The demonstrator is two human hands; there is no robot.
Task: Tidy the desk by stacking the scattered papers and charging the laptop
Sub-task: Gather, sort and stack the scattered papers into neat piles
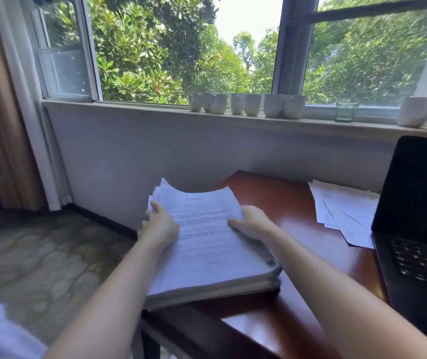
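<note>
Head view: left grip and right grip clasp the paper stack on a window-side reddish desk.

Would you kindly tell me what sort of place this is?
Probably a home study or small office: a wooden desk under a window, an open laptop, a thick stack of papers, white mugs on the sill.

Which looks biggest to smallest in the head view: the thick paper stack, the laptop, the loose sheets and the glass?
1. Thick paper stack and laptop: about alike; the laptop is cut off at the frame edge, so unranked.
2. Loose sheets.
3. Glass, also farthest from the camera.
</note>
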